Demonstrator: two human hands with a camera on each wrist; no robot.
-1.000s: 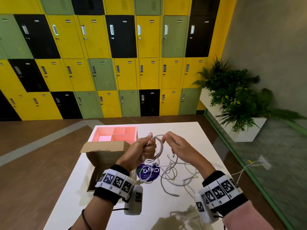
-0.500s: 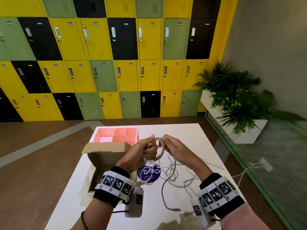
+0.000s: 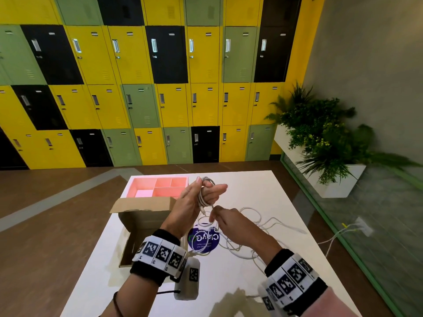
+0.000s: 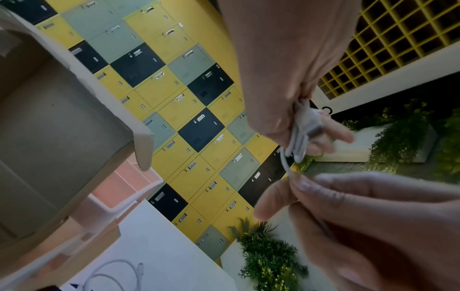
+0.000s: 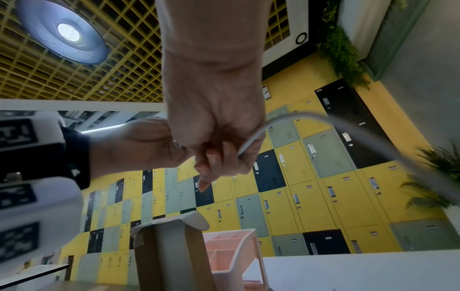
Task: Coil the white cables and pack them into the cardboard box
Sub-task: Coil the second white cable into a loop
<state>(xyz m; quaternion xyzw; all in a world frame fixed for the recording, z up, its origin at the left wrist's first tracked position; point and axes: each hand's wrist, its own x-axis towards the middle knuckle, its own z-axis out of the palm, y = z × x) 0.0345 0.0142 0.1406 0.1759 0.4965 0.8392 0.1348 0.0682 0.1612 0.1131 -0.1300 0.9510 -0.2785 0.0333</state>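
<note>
My left hand is raised over the table and holds a small coil of white cable wound round its fingers, thumb pressing on it. A plug end sticks out of the coil. Just below, my right hand pinches the same cable's free run, which trails down to a loose tangle of white cables on the white table. The open cardboard box stands at the left of the table, under my left forearm; nothing shows in the part of its inside that I can see.
A pink compartment tray sits behind the box at the table's far edge. A round blue sticker lies under the cables. A planter stands at the right, with lockers along the back wall. Another cable loop lies near the box.
My right hand has dropped from level with the left to just below it, drawing the cable down. The left hand has risen a little, and its fingers have straightened inside the coil.
</note>
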